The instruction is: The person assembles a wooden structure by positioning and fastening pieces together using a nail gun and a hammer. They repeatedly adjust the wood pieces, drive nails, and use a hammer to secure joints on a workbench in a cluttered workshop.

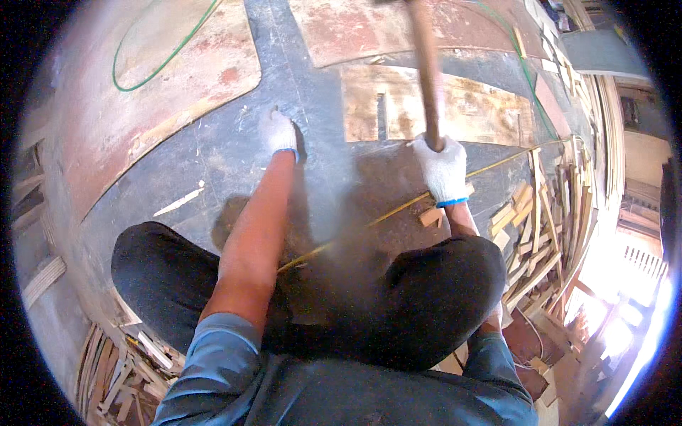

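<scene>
The right hand (442, 170), gloved in white, is closed around the lower end of a long-handled tool (426, 74), probably a hammer; its shaft is raised across the view of the pale plank (483, 106), and its head is largely cut off by the upper edge. The left hand (279, 133), likewise gloved, is held low over the dark surface (320, 117), left of the plank and apart from it; a finger appears extended, but whether anything small is pinched there cannot be told. The plank is laid flat beyond both hands, with a dark slot-like mark (381, 116) near its left end. A thin yellow strip (400, 209) is stretched slantwise nearer the knees, and offcuts (522, 202) are heaped at the right. As for progress, the tool is judged to have been readied and the left hand placed, while the blow appears not yet to have been delivered. No joined pieces can be made out at the left hand, and the amount of work left cannot be determined.
</scene>
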The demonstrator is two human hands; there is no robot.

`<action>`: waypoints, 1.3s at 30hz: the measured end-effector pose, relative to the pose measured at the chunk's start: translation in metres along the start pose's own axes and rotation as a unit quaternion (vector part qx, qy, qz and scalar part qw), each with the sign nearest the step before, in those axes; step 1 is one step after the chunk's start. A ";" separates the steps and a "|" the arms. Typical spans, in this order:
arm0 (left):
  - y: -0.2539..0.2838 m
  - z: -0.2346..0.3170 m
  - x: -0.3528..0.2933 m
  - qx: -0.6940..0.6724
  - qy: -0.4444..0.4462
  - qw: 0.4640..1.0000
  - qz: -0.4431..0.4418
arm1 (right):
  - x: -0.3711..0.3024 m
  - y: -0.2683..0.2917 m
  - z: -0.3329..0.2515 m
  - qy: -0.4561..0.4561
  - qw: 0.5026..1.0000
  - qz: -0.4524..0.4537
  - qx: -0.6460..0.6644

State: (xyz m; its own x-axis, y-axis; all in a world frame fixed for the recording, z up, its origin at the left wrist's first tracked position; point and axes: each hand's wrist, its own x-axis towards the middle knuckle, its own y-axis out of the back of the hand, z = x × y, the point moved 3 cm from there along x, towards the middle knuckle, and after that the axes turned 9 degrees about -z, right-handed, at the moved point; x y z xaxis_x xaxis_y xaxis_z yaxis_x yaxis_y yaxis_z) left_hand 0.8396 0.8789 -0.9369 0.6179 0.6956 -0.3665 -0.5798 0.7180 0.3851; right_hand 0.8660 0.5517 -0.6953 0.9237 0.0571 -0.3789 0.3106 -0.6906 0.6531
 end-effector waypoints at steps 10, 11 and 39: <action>-0.021 0.039 0.007 -0.303 0.056 0.951 -0.033 | 0.003 -0.026 0.075 0.016 0.989 -0.025 -0.144; -0.007 0.037 0.013 -0.318 0.054 0.946 -0.010 | -0.001 -0.016 0.047 0.022 0.996 -0.018 -0.090; -0.064 0.032 -0.013 -0.300 0.078 0.941 -0.133 | -0.071 0.016 0.063 -0.086 0.989 0.082 0.088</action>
State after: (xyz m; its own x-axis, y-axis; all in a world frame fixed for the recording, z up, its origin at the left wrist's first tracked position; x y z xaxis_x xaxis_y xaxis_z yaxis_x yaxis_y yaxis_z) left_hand 0.8857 0.8229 -0.9297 0.7247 0.4512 -0.5207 -0.6405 0.7197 -0.2678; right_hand 0.7912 0.4913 -0.6991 0.9016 -0.1789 -0.3938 0.1025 -0.7962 0.5963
